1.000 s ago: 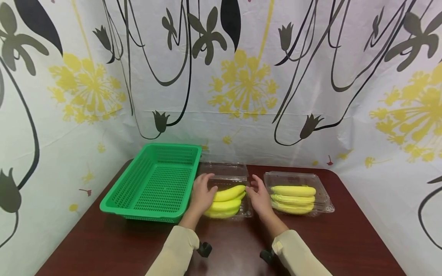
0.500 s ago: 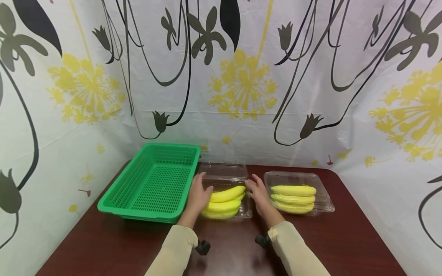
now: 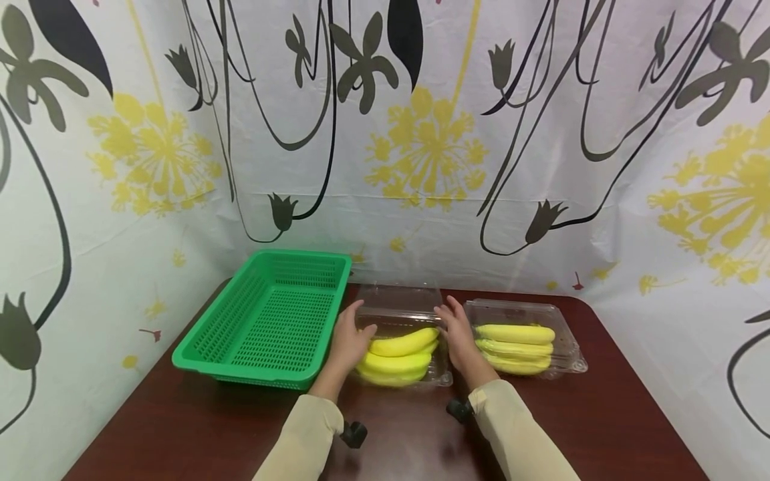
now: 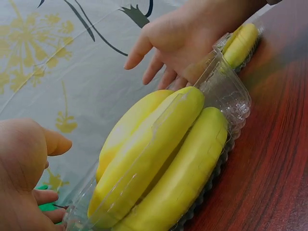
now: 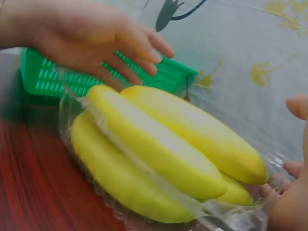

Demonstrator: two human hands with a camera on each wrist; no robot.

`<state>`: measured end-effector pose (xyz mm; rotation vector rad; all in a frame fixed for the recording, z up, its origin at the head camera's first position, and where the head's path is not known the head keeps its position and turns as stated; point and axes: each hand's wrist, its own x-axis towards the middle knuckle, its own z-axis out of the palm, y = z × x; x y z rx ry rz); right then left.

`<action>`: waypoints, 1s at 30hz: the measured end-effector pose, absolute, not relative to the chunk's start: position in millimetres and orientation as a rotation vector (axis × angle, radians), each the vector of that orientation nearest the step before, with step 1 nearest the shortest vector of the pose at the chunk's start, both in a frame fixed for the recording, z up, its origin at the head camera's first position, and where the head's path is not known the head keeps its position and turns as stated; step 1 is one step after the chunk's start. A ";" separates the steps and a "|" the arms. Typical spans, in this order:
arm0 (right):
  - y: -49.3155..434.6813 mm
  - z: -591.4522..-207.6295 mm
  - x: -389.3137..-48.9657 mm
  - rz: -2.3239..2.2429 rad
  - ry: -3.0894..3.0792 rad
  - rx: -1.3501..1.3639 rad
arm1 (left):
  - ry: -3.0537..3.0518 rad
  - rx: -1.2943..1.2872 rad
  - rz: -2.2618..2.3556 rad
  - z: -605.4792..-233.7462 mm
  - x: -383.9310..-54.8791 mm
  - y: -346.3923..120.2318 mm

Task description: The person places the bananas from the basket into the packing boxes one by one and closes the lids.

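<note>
A clear plastic clamshell box (image 3: 444,378) with its lid (image 3: 400,297) folded back lies between my two hands. Several bananas (image 3: 400,364) fill it. My left hand (image 3: 349,342) is along the box's left side, thumb towards the bananas and fingers spread loosely. On the opposite side is my right hand (image 3: 460,339), its fingers (image 5: 276,190) loosely bent by the box's edge; firm contact is hard to tell. Neither hand grips a banana. The left wrist view has my left hand (image 4: 21,178) slightly apart from the bananas (image 4: 159,154).
A green plastic basket (image 3: 192,354) stands on the left of the dark red table (image 3: 397,441), close to my left hand. Right of my right hand is a second clear box (image 3: 568,364) holding yellow corn-like or banana-like pieces (image 3: 516,347). A flower-printed cloth (image 3: 385,153) hangs behind.
The box of bananas has shifted a little to the right, up to my right hand, and its raised lid looks tilted higher. My hands have stayed on either side.
</note>
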<state>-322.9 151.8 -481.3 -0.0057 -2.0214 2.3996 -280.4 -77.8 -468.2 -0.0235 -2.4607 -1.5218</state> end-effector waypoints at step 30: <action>146.2 -483.0 -316.2 2.132 -1.832 -0.003 | -2.132 0.039 -1.982 -472.0 -272.1 -79.3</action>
